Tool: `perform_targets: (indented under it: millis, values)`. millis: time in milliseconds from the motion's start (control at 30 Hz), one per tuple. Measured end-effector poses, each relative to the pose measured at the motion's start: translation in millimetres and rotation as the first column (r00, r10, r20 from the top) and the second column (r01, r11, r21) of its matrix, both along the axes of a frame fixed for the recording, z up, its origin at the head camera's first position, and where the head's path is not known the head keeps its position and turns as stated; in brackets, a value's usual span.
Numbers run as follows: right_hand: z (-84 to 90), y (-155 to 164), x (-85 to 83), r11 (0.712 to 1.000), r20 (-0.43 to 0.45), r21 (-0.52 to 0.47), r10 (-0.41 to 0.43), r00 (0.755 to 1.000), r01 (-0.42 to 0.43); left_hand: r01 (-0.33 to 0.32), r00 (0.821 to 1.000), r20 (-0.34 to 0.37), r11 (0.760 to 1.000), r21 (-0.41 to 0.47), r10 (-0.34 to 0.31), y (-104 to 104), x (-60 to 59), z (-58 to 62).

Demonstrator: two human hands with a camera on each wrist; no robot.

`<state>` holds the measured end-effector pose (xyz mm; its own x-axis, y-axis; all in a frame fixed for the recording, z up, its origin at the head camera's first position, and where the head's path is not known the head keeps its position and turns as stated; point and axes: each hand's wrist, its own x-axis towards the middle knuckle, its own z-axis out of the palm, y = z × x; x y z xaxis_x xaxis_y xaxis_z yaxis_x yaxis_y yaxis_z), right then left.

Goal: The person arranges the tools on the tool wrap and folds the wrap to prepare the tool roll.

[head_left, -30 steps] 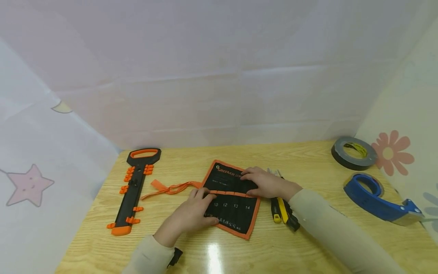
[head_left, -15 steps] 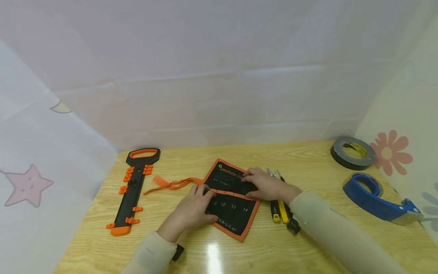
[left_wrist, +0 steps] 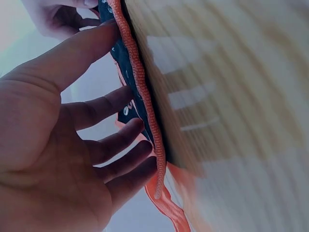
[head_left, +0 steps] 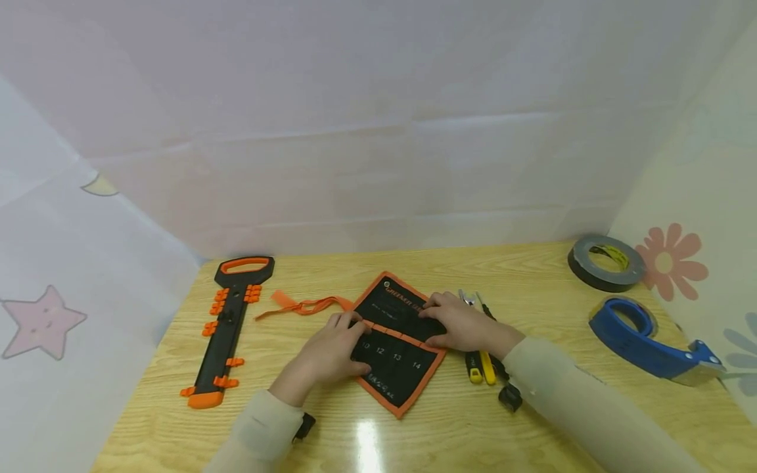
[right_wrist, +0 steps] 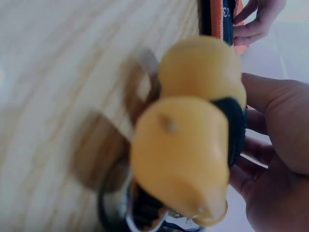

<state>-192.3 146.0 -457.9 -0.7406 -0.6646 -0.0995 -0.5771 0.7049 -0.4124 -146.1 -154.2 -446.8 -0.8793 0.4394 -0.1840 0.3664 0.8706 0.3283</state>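
Note:
A black cloth tool pouch point(head_left: 395, 362) with orange edging and printed numbers lies flat and turned at an angle on the table; orange tie straps point(head_left: 313, 305) trail from its left side. My left hand point(head_left: 330, 349) rests on the pouch's left edge, and the left wrist view shows its fingertips touching the orange edging point(left_wrist: 137, 72). My right hand point(head_left: 460, 323) touches the upper right part of the pouch with spread fingers. Several tools with yellow-and-black handles point(head_left: 487, 368) lie partly under the right wrist. Their rounded yellow ends point(right_wrist: 181, 150) loom large and blurred in the right wrist view.
A black rack point(head_left: 223, 348) with orange clips and a handle lies at the left. Towards the right wall are a roll of grey tape point(head_left: 585, 268) and a blue tape dispenser point(head_left: 641, 348). Cloth-covered walls point(head_left: 378, 164) border the wooden table point(head_left: 426, 437).
The pouch has turned clockwise under my hands, its lower corner swinging left. The straps have shifted right with it. Both hands stay on the pouch, almost where they were.

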Motion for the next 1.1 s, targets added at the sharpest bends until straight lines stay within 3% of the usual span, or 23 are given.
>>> perform_targets:
  millis: [533,900,1100]
  values:
    - [-1.2,-2.8,16.7,0.998,-0.041,-0.002,-0.055,0.998,0.055,0.063,0.992,0.102,0.997,0.048,-0.068,-13.8,-22.4,-3.7]
    - [-0.1,-6.3,27.7,0.996,-0.048,0.016,-0.09,0.995,0.091,0.132,0.985,0.102,0.99,0.053,-0.136,-14.3,-29.1,-0.5]
    - [2.2,-7.2,30.4,0.995,-0.045,0.004,-0.1,0.994,0.1,0.135,0.985,0.101,0.988,0.068,-0.142,-13.4,-29.7,-0.3]
